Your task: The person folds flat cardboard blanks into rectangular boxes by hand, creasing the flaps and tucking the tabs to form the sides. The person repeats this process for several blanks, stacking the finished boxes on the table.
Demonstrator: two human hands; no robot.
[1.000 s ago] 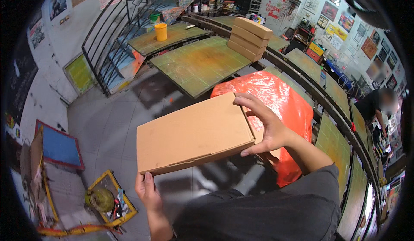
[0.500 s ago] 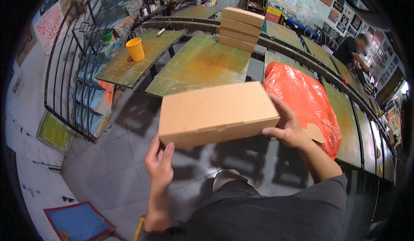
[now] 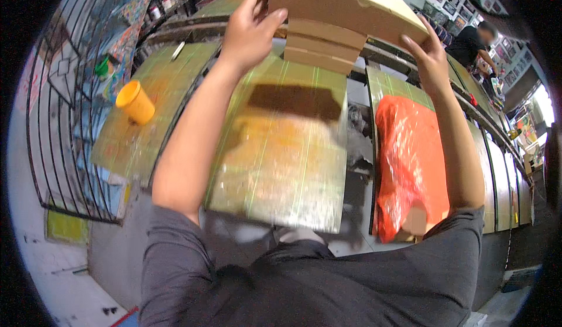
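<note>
Both arms reach out far ahead and carry one brown cardboard box [image 3: 345, 11] level between them. My left hand [image 3: 252, 31] is closed on its left end, thumb on the near side. Its right end is gripped by my right hand [image 3: 427, 49], with the thumb against the near face. Behind and below the held box rises a stack of similar cardboard boxes [image 3: 319, 55] at the far end of a green-yellow stained board [image 3: 281, 175]. The held box hides the top of the stack, so I cannot tell whether they touch. Its shadow falls on the board.
An orange plastic bag [image 3: 407, 151] lies on the board to the right, a piece of cardboard at its near end. On the left board stands a yellow cup [image 3: 136, 103]. Black metal railings [image 3: 44, 122] curve along the left. A person [image 3: 471, 46] works at the far right.
My hands have lifted the box forward and up, from in front of my body to the stack at the board's far end. My view has moved closer to the board.
</note>
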